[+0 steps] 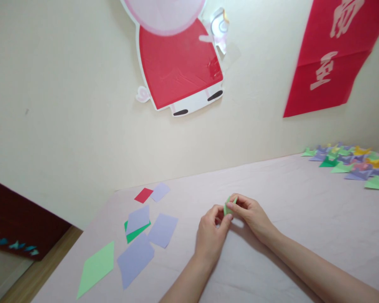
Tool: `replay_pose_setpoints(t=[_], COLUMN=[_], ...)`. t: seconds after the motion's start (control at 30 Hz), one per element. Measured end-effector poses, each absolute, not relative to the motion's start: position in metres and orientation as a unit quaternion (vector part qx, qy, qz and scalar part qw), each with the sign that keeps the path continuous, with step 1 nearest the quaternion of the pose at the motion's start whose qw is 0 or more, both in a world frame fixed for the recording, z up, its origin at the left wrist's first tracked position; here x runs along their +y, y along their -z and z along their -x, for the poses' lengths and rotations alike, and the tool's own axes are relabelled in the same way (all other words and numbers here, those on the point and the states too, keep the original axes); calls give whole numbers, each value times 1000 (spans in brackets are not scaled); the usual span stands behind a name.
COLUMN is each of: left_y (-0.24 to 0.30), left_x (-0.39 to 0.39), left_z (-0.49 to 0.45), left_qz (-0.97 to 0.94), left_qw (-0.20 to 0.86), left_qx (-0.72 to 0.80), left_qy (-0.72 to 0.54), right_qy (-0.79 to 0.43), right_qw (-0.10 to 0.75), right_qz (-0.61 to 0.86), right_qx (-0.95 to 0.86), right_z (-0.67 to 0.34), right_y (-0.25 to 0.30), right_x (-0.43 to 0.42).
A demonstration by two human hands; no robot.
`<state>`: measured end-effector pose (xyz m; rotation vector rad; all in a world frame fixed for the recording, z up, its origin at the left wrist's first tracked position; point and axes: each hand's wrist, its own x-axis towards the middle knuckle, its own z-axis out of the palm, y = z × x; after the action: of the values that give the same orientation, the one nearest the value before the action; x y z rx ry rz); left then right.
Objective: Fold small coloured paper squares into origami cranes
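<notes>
Both my hands meet over the pale pink table (pixel 303 219), pinching one small folded green paper piece (pixel 230 205). My left hand (pixel 211 235) grips its lower left side with thumb and fingers closed. My right hand (pixel 252 215) holds its right side, fingertips pressed on the top fold. Most of the paper is hidden between the fingers.
Loose flat sheets lie to the left: lilac sheets (pixel 135 259), a green sheet (pixel 96 268), a red sheet (pixel 143 195). A heap of several folded paper figures (pixel 353 164) sits at the far right by the wall. A cartoon cutout (pixel 177 63) and red banner (pixel 331 54) hang on the wall.
</notes>
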<state>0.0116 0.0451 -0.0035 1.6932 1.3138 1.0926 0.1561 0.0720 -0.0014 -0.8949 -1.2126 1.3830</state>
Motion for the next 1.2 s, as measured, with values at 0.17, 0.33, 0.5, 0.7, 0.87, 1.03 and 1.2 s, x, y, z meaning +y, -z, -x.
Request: replay_pose_setpoints(t=[0.17,0.33,0.5,0.7,0.87,1.03,1.2], left_y=[5,4,5,9,-1,-4,-2], left_x=[47,46,47,47,46,46,45], left_z=[-8,-9,-9,-8,-9,-8,-7], left_qz=[-640,-667,-644,-628,-632,-640,-638], left_qw=[352,316,333,333,273,280,292], left_qx=[514,517,523,534,501,481,479], left_qy=[-449,-433,-449,-457,-524,-529,-527], right_qy=[-563,-552,-577,-568,-576,-568,-556], right_qw=[514,534,536,526,507,499,500], right_qz=[392,403,381,387,382,374,372], right_qx=[-515,-497,-484,-500,-515,-537,-550], right_z=[-157,-158,-156,-154,-154,-154,-154], right_y=[0,5,6,3,2,3,5], right_x=[73,75,75,74,74,74,75])
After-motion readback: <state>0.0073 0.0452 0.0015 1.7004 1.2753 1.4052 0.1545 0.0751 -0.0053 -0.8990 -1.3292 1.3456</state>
